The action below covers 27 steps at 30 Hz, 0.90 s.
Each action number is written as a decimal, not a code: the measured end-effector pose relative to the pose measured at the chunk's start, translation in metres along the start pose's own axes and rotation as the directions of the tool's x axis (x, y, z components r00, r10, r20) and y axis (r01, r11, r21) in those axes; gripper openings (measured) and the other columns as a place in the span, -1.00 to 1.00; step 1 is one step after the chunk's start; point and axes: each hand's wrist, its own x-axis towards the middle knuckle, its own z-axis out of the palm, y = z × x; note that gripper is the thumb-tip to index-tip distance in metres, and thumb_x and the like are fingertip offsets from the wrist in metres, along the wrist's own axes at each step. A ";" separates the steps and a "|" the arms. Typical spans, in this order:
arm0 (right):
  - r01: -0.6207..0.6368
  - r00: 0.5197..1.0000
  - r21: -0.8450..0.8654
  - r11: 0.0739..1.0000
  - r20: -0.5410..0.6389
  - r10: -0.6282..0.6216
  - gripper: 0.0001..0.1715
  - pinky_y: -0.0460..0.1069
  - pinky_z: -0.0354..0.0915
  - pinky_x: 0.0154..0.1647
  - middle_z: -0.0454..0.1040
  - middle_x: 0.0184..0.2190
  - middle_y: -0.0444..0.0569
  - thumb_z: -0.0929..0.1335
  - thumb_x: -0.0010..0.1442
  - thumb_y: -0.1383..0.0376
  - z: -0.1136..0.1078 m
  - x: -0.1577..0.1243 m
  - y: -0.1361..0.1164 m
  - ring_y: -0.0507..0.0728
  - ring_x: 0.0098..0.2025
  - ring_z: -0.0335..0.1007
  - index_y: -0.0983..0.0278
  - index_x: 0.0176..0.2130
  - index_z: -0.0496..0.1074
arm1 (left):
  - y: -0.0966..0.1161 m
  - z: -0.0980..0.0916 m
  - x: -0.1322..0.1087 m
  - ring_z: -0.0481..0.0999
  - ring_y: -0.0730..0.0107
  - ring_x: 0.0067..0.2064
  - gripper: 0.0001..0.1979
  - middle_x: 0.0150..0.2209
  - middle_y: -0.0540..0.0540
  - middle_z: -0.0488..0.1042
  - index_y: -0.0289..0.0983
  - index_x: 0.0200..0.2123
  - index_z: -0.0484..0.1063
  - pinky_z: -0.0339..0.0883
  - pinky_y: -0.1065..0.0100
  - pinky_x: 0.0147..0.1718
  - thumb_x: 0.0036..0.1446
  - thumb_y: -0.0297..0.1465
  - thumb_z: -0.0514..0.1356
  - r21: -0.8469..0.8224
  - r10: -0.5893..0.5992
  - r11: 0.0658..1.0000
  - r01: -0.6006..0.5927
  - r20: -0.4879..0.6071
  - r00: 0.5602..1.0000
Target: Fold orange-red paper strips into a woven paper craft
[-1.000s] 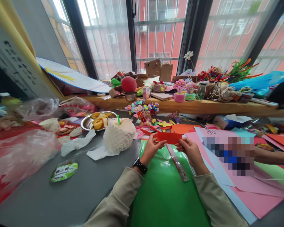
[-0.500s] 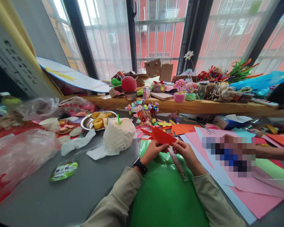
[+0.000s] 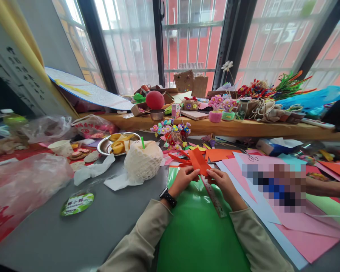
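Between my two hands is a small folded piece of orange-red paper [image 3: 198,160], held up above the table. My left hand [image 3: 184,179], with a dark watch on its wrist, pinches its lower left edge. Thumb and fingers of my right hand [image 3: 222,183] grip the lower right corner. Beneath them lies a shiny green folder [image 3: 201,230], and a patterned ruler [image 3: 214,198] rests slantwise on it, partly hidden by my right hand. More orange-red paper strips [image 3: 180,158] lie just behind my left hand.
Left of the folder stand a coconut in white netting [image 3: 143,160] and a metal bowl of peels [image 3: 102,145]. Pink and pale blue sheets [image 3: 308,245] spread on the right, where another person's blurred-out hand [image 3: 286,185] works. Scissors [image 3: 251,155] and a flower bunch [image 3: 172,132] lie behind.
The orange-red paper has turned in my fingers, from lying slanted toward the left to standing more upright. Both hands stay in nearly the same place.
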 end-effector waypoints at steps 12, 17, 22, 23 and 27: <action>0.176 0.984 -0.278 0.945 0.023 -0.176 -0.71 -0.10 0.21 -0.51 0.37 -0.49 -0.08 0.29 -0.09 0.18 0.003 0.001 0.003 0.01 -0.51 0.27 0.31 -0.34 0.31 | -0.007 -0.003 0.003 0.37 0.47 -0.54 -0.72 -0.59 -0.03 0.36 -0.37 -0.52 0.34 0.22 0.48 -0.54 -0.16 -0.22 0.11 0.012 -0.034 0.999 0.035 -0.099 0.995; 0.319 0.947 -0.278 0.906 0.046 -0.319 -0.59 -0.08 0.26 -0.41 0.33 -0.30 -0.06 0.26 -0.06 0.31 -0.001 -0.002 -0.003 0.00 -0.42 0.30 0.22 -0.13 0.19 | -0.006 -0.003 0.003 0.35 0.50 -0.58 -0.72 -0.63 -0.02 0.34 -0.37 -0.53 0.34 0.20 0.49 -0.56 -0.13 -0.23 0.09 0.044 -0.041 0.998 0.046 -0.107 0.993; 0.373 0.927 -0.382 0.846 0.177 -0.330 -0.73 -0.08 0.26 -0.39 0.39 -0.35 -0.08 0.20 -0.05 0.42 -0.001 -0.004 -0.006 0.01 -0.40 0.32 0.25 -0.30 0.35 | -0.006 -0.003 0.003 0.35 0.50 -0.57 -0.72 -0.65 -0.01 0.31 -0.37 -0.54 0.32 0.19 0.49 -0.56 -0.12 -0.23 0.07 0.047 -0.031 0.998 0.036 -0.103 0.994; 0.382 0.924 -0.387 0.839 0.185 -0.335 -0.74 -0.09 0.27 -0.40 0.39 -0.34 -0.07 0.22 -0.05 0.40 -0.002 -0.003 -0.005 0.02 -0.39 0.32 0.24 -0.31 0.36 | -0.007 -0.003 0.003 0.34 0.50 -0.57 -0.72 -0.65 -0.01 0.31 -0.37 -0.55 0.31 0.19 0.49 -0.56 -0.12 -0.22 0.07 0.047 -0.030 0.998 0.035 -0.102 0.994; 0.406 0.913 -0.398 0.822 0.206 -0.351 -0.81 -0.09 0.26 -0.40 0.38 -0.34 -0.05 0.27 -0.05 0.30 -0.004 -0.001 -0.003 0.06 -0.31 0.31 0.24 -0.35 0.41 | -0.008 -0.004 0.003 0.34 0.51 -0.57 -0.71 -0.64 -0.01 0.31 -0.37 -0.55 0.30 0.19 0.49 -0.56 -0.12 -0.21 0.07 0.046 -0.034 0.998 0.039 -0.095 0.995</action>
